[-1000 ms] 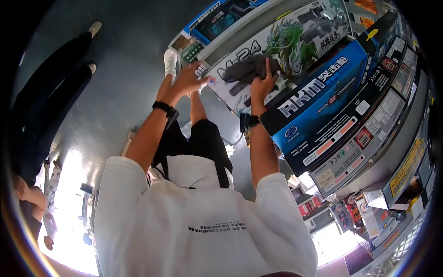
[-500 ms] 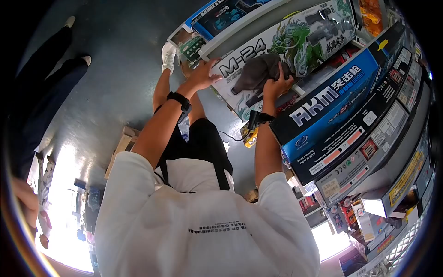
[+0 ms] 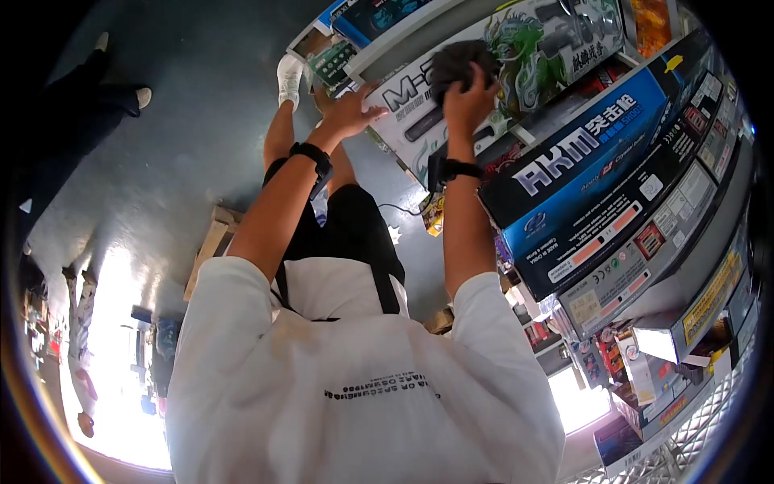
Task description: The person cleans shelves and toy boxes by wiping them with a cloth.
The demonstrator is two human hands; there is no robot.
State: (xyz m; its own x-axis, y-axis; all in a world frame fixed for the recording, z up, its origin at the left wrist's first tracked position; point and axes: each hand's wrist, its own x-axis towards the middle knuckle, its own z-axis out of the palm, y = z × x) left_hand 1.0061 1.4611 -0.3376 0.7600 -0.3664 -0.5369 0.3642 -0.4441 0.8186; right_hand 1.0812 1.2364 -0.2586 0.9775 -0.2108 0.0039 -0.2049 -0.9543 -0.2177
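Right hand (image 3: pixel 469 105): grasping the dark grey cloth (image 3: pixel 458 64), bunched up, fingers bent over it.
Cloth: against the front face of the white box (image 3: pixel 524 60), around mid-face, covering part of the "M-" lettering; green dragon print just beside it on the right.
Left hand (image 3: pixel 348 114): at the left end of the white box, fingers spread, thumb at the front edge; can't tell if it grips or only rests there.
White box: tilted in view, left end up against the left hand; the rack (image 3: pixel 399 47) edge runs along its upper side.
Wrists: 2 black wristbands, left (image 3: pixel 314 161) and right (image 3: pixel 458 168), each with a small dark unit.
Cable (image 3: pixel 398 208): thin, dark, near the right forearm; far end hidden.
AKM box (image 3: pixel 576 157): blue and black, below and right of the white box, just beside the right forearm; yellow tag (image 3: pixel 674 62) near its upper end.
Grey carton (image 3: pixel 637 274): next to the AKM box, outer side.
Top of view: blue-black box (image 3: pixel 379 22) past the rack edge, green package (image 3: pixel 330 64) near it.
Wearer: white shirt (image 3: pixel 363 363), black shorts (image 3: pixel 359 234), 1 white shoe (image 3: pixel 289 81) visible.
Floor (image 3: pixel 205 137): dark grey; wooden crate (image 3: pixel 208 248) left of the wearer's legs.
Far left: another person, dark trousers (image 3: pixel 76 121), 2 light shoes.
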